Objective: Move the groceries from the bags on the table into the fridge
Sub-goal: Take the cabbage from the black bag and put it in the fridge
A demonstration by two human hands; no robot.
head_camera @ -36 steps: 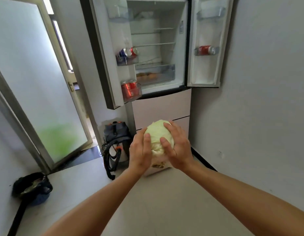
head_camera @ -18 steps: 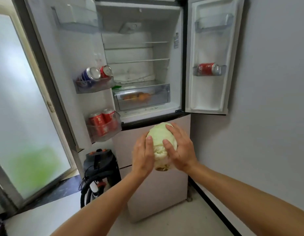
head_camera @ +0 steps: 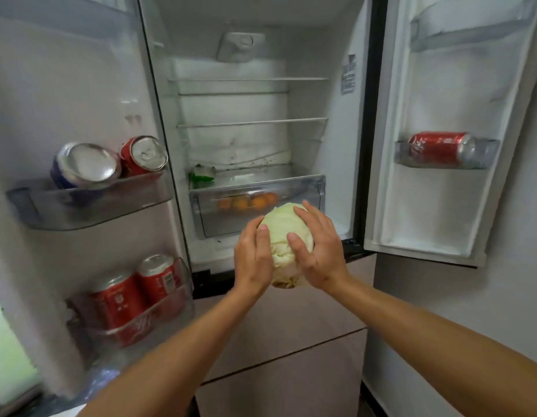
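A pale green cabbage (head_camera: 283, 233) is held between both palms, my left hand (head_camera: 250, 255) on its left side and my right hand (head_camera: 317, 248) on its right. It hangs in front of the open fridge (head_camera: 249, 139), just before the clear crisper drawer (head_camera: 306, 188), which holds several oranges (head_camera: 246, 202). Two wire shelves (head_camera: 252, 121) above the drawer are bare. A small green-and-white item (head_camera: 201, 174) lies on the glass cover over the drawer. No bags or table are in view.
Both fridge doors stand wide open. The left door's bins hold two tilted cans (head_camera: 110, 164) above and two red cans (head_camera: 135, 293) below. A red can (head_camera: 438, 147) lies in the right door's bin. Closed freezer drawers (head_camera: 291, 341) sit under my arms; a grey wall is to the right.
I have come closer to the fridge, which now fills the view. The cabbage has risen with both hands from the freezer-drawer level to the crisper drawer's front.
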